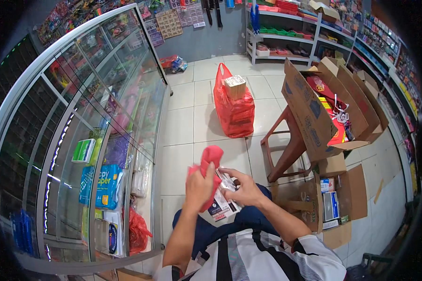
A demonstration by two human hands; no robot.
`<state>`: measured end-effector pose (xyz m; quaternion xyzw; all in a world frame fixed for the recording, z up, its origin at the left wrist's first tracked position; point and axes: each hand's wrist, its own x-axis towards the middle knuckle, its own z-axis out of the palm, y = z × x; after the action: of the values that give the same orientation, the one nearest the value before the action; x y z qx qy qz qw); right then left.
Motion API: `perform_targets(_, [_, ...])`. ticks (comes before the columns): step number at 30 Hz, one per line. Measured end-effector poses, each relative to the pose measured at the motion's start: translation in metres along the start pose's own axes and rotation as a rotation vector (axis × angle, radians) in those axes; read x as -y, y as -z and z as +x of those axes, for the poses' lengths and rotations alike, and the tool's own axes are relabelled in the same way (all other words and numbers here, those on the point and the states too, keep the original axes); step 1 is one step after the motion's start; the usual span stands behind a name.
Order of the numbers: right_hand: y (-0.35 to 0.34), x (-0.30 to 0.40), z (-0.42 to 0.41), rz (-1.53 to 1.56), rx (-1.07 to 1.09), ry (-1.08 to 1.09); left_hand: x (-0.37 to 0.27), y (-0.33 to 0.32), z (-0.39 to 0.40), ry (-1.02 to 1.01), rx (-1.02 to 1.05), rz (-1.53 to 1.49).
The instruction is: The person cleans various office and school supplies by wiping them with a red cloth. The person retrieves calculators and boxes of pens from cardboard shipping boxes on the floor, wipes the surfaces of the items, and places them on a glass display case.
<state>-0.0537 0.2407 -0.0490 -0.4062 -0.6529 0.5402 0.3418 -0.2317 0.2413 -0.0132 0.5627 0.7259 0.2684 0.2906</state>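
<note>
My left hand (pixel 199 188) grips a folded red cloth (pixel 212 157) over my lap. My right hand (pixel 245 190) is beside it, its fingers on a flat printed packet (pixel 221 208) that bears writing. The packet lies partly behind the red cloth and partly under my right fingers. On the tiled floor ahead of me stands a red plastic bag (pixel 235 119), its handle upright. A pale block-shaped bundle (pixel 235 88) pokes out of the bag's top.
To my left is a glass display case (pixel 158 140) holding packs of copy paper (pixel 107 186). At right, an open cardboard box (pixel 304 116) with red caps rests on a brown plastic stool (pixel 288 151). Another open carton (pixel 357 196) sits below. Shelving (pixel 285 35) lines the back.
</note>
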Motion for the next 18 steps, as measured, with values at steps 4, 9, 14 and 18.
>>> perform_targets(4, [0.0, -0.004, -0.01, 0.116, -0.079, 0.138, 0.038, 0.005, 0.027, 0.112, 0.344, -1.053])
perform_targets(9, [-0.004, -0.016, -0.005, 0.39, -0.106, 0.132, 0.079, -0.03, 0.019, 0.162, 0.296, -1.575])
perform_targets(14, [-0.012, -0.021, 0.004, 0.328, -0.296, 0.403, 0.026, -0.042, -0.029, -0.024, 0.383, -1.787])
perform_targets(18, [-0.01, -0.017, 0.019, 0.318, -0.372, 0.496, 0.023, -0.045, -0.053, 0.212, 0.48, -1.825])
